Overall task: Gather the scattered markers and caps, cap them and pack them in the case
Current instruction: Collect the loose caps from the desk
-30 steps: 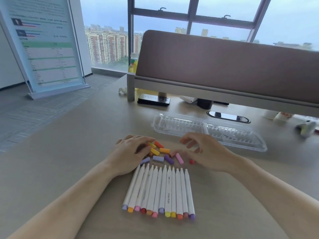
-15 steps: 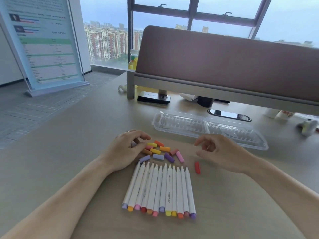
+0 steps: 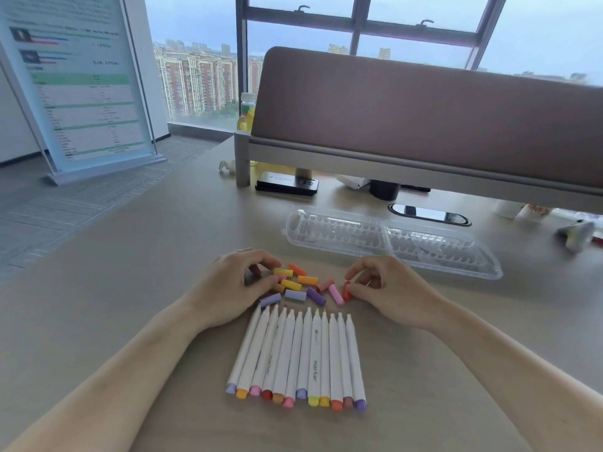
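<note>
right hand (image 3: 390, 290) grip barely pinches red cap (image 3: 346, 292), left hand (image 3: 228, 288) grip unclear among caps (image 3: 292, 284); weak pinch = cap prob rolls away.

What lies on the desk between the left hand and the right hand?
Head view: loose caps lie between the left hand and right hand, yellow, orange, purple and pink; the right hand pinches the red cap at the cluster's right edge.

Desk (image 3: 137, 288): matt, pale wood-grain laminate. Case (image 3: 391, 243): clear glossy plastic, ribbed. Markers (image 3: 297, 353): smooth white plastic barrels. Caps (image 3: 300, 283): matt coloured plastic. Divider (image 3: 424, 115): brown cloth in a matt grey frame.
</note>
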`<state>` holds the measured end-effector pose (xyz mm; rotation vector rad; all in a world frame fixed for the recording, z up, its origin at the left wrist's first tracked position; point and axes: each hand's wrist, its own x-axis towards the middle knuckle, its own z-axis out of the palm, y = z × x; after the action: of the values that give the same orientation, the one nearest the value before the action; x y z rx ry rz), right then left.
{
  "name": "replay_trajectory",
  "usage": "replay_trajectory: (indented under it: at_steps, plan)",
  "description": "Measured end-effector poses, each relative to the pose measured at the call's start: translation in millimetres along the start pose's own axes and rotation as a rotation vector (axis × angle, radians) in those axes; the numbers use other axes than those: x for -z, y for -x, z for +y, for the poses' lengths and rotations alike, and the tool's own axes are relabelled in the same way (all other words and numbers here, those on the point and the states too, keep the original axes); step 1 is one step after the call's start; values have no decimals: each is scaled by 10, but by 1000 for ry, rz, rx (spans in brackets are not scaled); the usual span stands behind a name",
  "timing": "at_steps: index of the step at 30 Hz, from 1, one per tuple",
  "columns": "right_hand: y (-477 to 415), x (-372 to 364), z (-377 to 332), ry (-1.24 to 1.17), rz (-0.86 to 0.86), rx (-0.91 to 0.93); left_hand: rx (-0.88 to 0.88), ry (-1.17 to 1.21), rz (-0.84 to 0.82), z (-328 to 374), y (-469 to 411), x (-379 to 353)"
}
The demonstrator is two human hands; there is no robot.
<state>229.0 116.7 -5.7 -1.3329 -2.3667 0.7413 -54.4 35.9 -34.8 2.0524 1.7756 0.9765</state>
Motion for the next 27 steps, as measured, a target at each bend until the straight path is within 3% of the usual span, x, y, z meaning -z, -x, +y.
replay_trajectory:
  at_steps: [8,27]
  plan:
    - [24,-38,-37,-56,-71,64,-9,-32,40,36,-17,-32]
    - [59,-94,-84,-21,-19,78,-19,-70,52,32,-22,-50]
